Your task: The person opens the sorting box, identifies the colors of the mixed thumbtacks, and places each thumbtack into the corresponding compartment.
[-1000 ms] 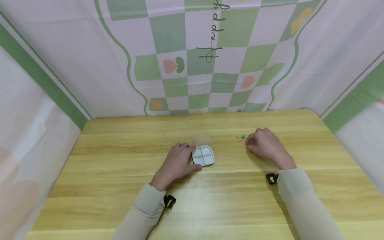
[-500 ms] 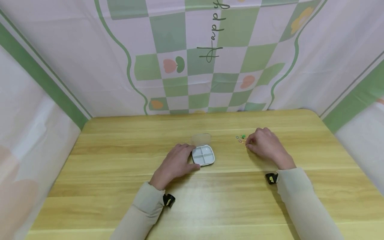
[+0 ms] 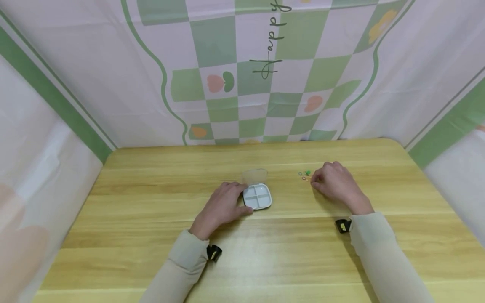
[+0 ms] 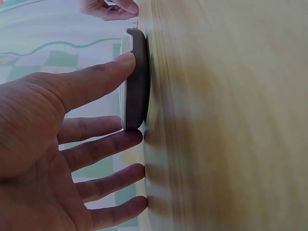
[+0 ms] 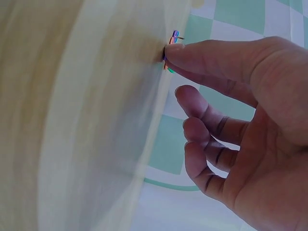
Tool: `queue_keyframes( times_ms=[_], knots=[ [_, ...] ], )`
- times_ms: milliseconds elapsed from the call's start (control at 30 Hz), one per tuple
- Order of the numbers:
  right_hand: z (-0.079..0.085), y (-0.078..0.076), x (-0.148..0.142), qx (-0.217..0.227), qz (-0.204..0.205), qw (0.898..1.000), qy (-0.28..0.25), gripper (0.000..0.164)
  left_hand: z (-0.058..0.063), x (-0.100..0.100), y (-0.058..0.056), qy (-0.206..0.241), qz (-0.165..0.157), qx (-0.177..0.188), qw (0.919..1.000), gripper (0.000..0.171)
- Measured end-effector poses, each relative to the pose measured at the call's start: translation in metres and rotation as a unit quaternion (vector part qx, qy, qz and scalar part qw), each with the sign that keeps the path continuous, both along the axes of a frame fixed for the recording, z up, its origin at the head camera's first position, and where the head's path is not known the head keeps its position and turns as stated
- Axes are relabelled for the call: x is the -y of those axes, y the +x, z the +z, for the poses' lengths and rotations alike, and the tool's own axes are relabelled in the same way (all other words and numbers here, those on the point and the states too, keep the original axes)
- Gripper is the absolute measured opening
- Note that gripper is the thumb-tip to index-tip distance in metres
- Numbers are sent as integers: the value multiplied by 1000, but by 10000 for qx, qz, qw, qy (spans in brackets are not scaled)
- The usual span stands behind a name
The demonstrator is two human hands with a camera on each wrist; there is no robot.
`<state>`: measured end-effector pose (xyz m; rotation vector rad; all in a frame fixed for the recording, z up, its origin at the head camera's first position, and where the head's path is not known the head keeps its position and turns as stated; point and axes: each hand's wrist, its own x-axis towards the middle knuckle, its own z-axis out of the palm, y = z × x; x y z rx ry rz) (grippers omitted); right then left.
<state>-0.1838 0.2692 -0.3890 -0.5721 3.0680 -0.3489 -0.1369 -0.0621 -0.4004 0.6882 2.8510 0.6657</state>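
In the head view, a small white pill box with four-way dividers lies on the table, its clear lid standing raised behind it. My left hand grips it from the left, thumb at the front edge and fingers at the back. The left wrist view shows the thumb on its dark side wall. To the right, my right hand pinches a tiny dark purplish piece between thumb and index finger, low at the tabletop; the fingertips mostly hide it. Several tiny coloured pieces, one green and some ring-shaped, lie beside those fingertips.
The wood-grain table runs back to a printed cloth with green and white checks. More pale cloth hangs on both sides. Black cameras sit on the wrists, at the sleeve cuffs.
The left thumb has drawn back slightly along the front edge of the pill box. The right hand stays in the same place.
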Motion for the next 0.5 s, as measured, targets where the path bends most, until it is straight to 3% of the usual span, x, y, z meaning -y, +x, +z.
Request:
queue_keyframes(
  times_ms=[500],
  knots=[
    [-1, 0, 0, -109, 24, 9999, 65, 5, 0, 0, 0, 37, 75, 75, 9999, 70]
  ],
)
